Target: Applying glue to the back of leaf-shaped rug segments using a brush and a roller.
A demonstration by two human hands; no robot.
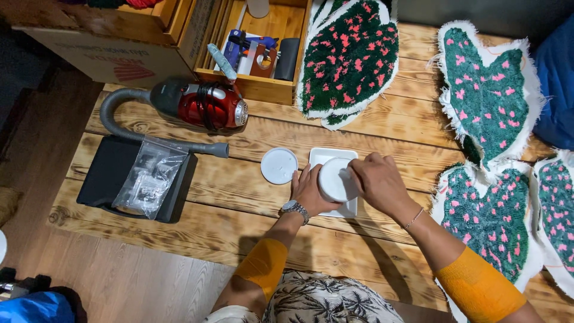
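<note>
Left grip (311,191) clenched round white tub (335,179), right grip (378,179) grasping its top; square tray (326,154) beneath, round lid (279,165) left on desk (239,191).

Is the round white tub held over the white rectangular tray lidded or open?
Open: the round white tub sits between both hands, tipped over the white rectangular tray, while a round white lid lies apart on the wooden table.

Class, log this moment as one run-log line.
left hand: holds white tub | right hand: on tub | under: white tray | lid: off, left of tray
</note>
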